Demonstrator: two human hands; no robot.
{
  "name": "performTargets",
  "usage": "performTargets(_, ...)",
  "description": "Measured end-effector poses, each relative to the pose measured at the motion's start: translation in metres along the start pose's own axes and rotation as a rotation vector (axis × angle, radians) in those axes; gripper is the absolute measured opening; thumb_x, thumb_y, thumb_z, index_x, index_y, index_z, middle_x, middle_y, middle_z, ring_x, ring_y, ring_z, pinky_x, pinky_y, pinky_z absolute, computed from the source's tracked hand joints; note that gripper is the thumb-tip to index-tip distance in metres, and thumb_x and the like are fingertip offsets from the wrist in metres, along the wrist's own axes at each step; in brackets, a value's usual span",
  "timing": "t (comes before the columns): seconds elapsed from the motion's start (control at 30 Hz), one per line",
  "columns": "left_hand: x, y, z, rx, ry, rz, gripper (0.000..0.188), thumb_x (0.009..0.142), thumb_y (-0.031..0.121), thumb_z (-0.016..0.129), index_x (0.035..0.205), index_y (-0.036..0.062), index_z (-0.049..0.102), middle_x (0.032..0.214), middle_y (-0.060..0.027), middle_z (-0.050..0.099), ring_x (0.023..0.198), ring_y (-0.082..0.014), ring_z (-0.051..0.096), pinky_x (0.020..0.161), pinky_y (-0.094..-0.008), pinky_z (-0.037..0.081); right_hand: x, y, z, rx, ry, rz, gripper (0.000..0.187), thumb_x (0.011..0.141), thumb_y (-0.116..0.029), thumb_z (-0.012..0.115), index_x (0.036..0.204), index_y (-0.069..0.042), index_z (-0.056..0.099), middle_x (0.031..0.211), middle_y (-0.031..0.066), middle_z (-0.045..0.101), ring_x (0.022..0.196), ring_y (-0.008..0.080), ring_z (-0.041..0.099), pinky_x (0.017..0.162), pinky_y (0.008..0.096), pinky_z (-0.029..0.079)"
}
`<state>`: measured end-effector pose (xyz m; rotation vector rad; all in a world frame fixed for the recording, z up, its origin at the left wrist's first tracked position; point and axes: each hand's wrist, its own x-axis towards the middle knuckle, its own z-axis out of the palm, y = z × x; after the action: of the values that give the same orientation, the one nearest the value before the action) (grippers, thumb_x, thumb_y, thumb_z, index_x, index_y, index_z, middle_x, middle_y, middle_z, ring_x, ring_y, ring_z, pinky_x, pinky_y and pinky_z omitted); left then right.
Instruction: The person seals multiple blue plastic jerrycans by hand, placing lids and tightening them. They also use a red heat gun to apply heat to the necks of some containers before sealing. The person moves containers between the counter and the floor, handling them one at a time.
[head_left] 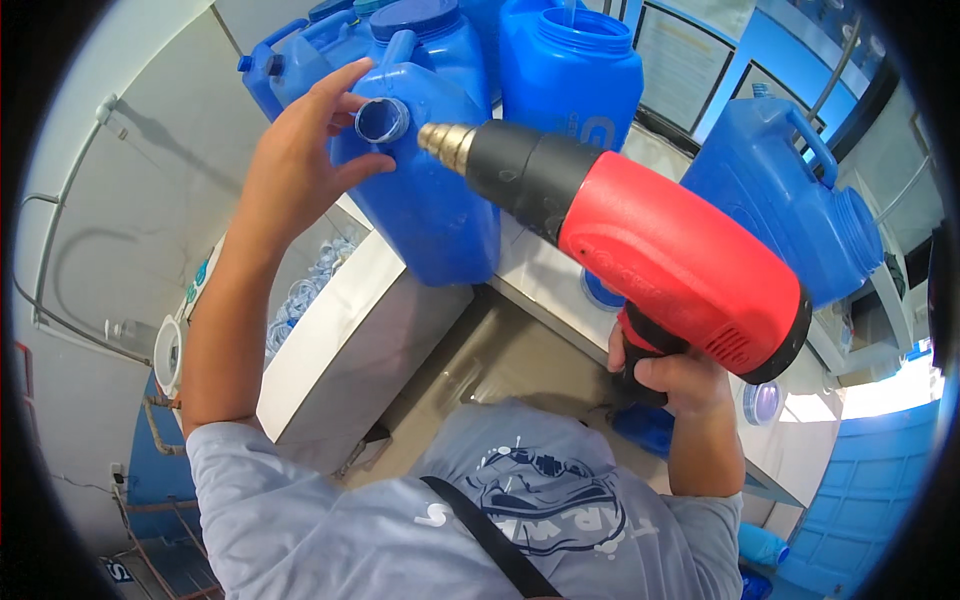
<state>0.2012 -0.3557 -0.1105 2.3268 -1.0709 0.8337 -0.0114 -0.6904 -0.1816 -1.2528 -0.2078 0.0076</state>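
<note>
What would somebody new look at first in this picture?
Probably the big red-and-black heat gun, right of the middle, gripped in the right hand, its metal nozzle pointing left. Next, perhaps the blue jug at upper left of the middle, where the left hand curves beside its round mouth. Then maybe the tilted blue jug at the right.

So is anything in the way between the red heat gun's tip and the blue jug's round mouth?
Nothing visible stands between the metal nozzle of the heat gun in the right hand and the open neck of the jug. The left hand is close by, but on the neck's other side.
</note>
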Motion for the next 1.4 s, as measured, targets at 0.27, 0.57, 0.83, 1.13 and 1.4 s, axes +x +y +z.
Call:
performTargets(0.27, -0.014, -0.013, -0.002, 0.047, -0.002, -0.085, 0.091, 0.066, 0.029, 0.096, 0.145, 0.0137, 0.052, 0.098, -0.0082, 0.068, 0.093, -0.024, 0.069, 0.086, -0.0378, 0.058, 0.004, 0.0, 0.011, -0.009, 0.09, 0.048, 0.043, 0.073, 0.0, 0.073, 0.115, -0.001, 0.064, 0.092, 0.0082, 0.069, 0.085, 0.0168, 0.066, 0.074, 0.0314, 0.052)
performTargets(0.57, 0.003, -0.019, 0.014, 0.341, -0.196, -0.425, 0.039, 0.103, 0.04, 0.06, 0.124, 0.0074, 0.059, 0.078, -0.0102, 0.059, 0.071, -0.0218, 0.058, 0.067, -0.0361, 0.047, -0.225, -0.145, -0.062, -0.347, 0.402, -0.513, 0.083, 0.077, -0.025, 0.074, 0.144, 0.01, 0.04, 0.133, 0.0288, 0.049, 0.067, 0.0192, 0.065, 0.07, 0.0285, 0.056)
performTargets(0.83, 0.001, 0.037, 0.008, 0.481, -0.08, 0.058, 0.032, 0.103, 0.031, 0.059, 0.123, 0.0062, 0.056, 0.108, -0.0175, 0.066, 0.104, -0.0351, 0.066, 0.086, -0.0438, 0.05, -0.276, -0.236, -0.167, -0.792, 1.068, -0.495, 0.063, 0.089, -0.02, 0.065, 0.143, 0.007, 0.046, 0.133, 0.0255, 0.063, 0.075, 0.0131, 0.06, 0.068, 0.0249, 0.05)
performTargets(1.13, 0.005, 0.02, 0.01, 0.652, -0.238, -0.39, 0.052, 0.103, 0.05, 0.052, 0.129, 0.005, 0.056, 0.116, -0.0232, 0.067, 0.111, -0.0438, 0.063, 0.092, -0.0503, 0.05, -0.17, -0.285, -0.391, -1.612, 1.082, 0.068, 0.042, 0.077, -0.027, 0.071, 0.11, 0.0, 0.067, 0.078, 0.0096, 0.066, 0.069, 0.0203, 0.064, 0.065, 0.0338, 0.051)
performTargets(1.4, 0.016, 0.034, 0.001, 0.648, -0.267, -0.239, 0.039, 0.097, 0.035, 0.064, 0.118, 0.0032, 0.058, 0.107, -0.0209, 0.069, 0.1, -0.0408, 0.065, 0.085, -0.0473, 0.051, -0.1, -0.271, -0.528, -2.032, 0.809, 0.377, 0.049, 0.076, -0.042, 0.079, 0.104, -0.002, 0.074, 0.096, 0.0259, 0.073, 0.096, 0.0366, 0.073, 0.083, 0.0448, 0.053)
